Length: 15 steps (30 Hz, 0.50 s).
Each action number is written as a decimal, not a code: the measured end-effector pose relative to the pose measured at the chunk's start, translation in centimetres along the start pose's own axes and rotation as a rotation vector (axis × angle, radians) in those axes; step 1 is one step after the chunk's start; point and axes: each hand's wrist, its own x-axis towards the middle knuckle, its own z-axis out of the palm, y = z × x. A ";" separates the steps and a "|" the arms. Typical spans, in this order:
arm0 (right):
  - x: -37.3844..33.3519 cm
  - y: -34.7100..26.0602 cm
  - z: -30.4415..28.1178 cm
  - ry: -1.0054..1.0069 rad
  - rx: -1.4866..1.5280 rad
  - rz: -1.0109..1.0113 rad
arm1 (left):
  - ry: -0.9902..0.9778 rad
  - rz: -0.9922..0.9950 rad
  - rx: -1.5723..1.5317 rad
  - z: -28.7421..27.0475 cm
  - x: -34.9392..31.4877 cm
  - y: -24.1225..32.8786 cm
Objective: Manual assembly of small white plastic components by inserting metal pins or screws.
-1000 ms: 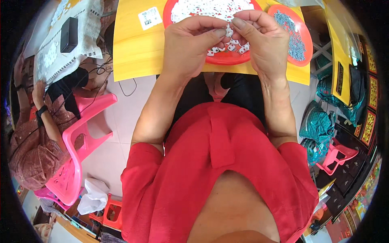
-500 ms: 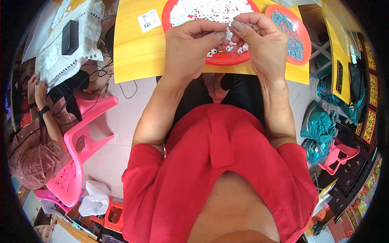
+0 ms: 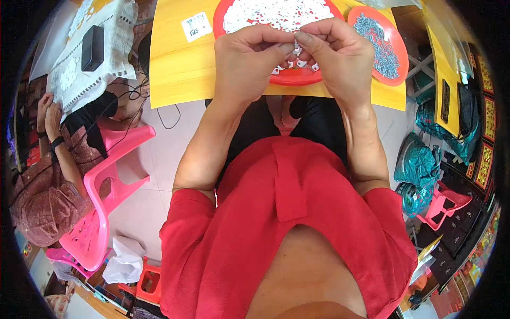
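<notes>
My left hand (image 3: 241, 66) and my right hand (image 3: 345, 64) meet fingertip to fingertip over the near part of a round red tray (image 3: 297, 78). Thumb and forefinger of the left are pinched on a small white plastic piece (image 3: 296, 49), mostly covered by the fingers. The right hand's fingers are also closed in a pinch against it; whatever they hold is too small and hidden to tell. Many similar white pieces (image 3: 255, 16) fill the tray. To the right, an orange-red oval plate (image 3: 396, 81) holds a heap of small grey metal pins or nails (image 3: 378, 45).
A yellow tabletop (image 3: 180, 74) lies beneath tray and plate, with a white printed label (image 3: 196, 26) at left. Far left, another person (image 3: 53, 207) works at a cloth-covered table (image 3: 114, 40) beside a pink chair (image 3: 101, 212). Teal bags (image 3: 417, 159) stand on the right.
My hands have closed in around the white piece, which showed more clearly before and is now mostly hidden. The right hand has shifted slightly left.
</notes>
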 end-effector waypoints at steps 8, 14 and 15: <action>0.0 0.4 0.8 0.008 -0.120 -0.077 | 0.082 0.031 0.096 0.2 0.1 -0.7; 0.8 1.4 -0.6 -0.088 0.119 0.085 | 0.081 0.009 -0.044 -0.1 0.6 -1.4; 0.9 1.4 -0.9 -0.090 0.119 0.087 | 0.074 0.014 -0.053 -0.1 0.6 -1.3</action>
